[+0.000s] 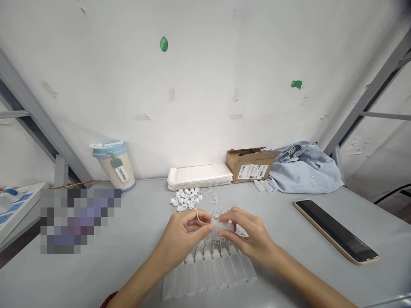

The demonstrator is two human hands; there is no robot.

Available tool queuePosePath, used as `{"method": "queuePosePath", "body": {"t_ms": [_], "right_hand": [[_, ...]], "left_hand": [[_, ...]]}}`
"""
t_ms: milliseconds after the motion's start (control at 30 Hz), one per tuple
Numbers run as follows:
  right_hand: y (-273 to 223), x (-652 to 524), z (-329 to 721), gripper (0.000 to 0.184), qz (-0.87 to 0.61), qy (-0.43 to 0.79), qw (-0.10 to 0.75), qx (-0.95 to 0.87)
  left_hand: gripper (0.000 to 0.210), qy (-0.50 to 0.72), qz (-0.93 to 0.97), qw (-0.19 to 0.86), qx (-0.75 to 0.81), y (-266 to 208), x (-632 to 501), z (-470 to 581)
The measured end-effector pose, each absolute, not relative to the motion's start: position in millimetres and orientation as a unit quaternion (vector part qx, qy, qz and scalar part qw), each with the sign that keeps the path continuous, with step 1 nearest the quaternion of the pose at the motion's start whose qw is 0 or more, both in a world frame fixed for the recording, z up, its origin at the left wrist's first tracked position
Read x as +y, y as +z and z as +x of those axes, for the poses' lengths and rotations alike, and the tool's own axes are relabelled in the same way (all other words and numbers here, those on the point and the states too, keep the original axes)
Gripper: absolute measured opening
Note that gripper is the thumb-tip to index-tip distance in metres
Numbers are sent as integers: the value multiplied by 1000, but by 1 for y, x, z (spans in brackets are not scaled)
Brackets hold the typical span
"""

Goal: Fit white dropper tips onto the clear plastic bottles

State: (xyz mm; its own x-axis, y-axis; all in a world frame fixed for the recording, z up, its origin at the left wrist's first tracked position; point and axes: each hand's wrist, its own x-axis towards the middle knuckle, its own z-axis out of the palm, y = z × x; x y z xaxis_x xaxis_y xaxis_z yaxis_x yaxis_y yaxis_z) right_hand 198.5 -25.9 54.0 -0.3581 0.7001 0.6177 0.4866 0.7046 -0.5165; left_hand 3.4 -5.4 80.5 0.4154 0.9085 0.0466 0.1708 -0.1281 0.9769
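Note:
A small translucent plastic bottle (226,226) lies sideways between the fingertips of my right hand (252,233), its neck pointing left. My left hand (184,231) pinches a thin white plastic strap (200,218) against that neck; the fingers partly hide where the two meet. Just below both hands, several similar translucent bottles (208,273) lie side by side in a row, with white looped straps at their necks. Beyond the hands sits a pile of small white caps (186,199), and beside it are loose white straps (211,196).
Against the wall stand a lidded cup (117,169), a stack of white padded envelopes (201,175), an opened cardboard box (250,167) and a light blue cloth (305,171). A phone (337,231) lies to the right. At the left is a blurred-out item (80,222).

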Motion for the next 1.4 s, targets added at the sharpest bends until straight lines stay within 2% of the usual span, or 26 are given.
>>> {"method": "queuePosePath", "body": {"t_ms": [167, 567, 833, 1033, 1133, 1300, 1400], "right_hand": [[54, -26, 199, 16, -394, 149, 429, -799], [58, -28, 197, 14, -405, 142, 421, -799], [54, -26, 197, 33, -363, 150, 400, -828], [57, -24, 197, 29, -380, 176, 420, -805], [61, -21, 200, 24, -435, 230, 453, -743], [62, -18, 199, 22, -507, 289, 461, -668], [59, -20, 194, 21, -538, 268, 472, -645]], "left_hand": [[9, 360, 698, 464, 410, 84, -7, 4], [14, 368, 679, 477, 419, 81, -10, 10], [13, 372, 684, 475, 410, 75, -11, 13], [15, 376, 700, 441, 416, 72, -13, 17], [17, 391, 735, 361, 420, 67, -12, 16], [27, 408, 853, 22, 326, 61, -13, 17], [34, 377, 871, -87, 304, 63, -16, 24]]}}
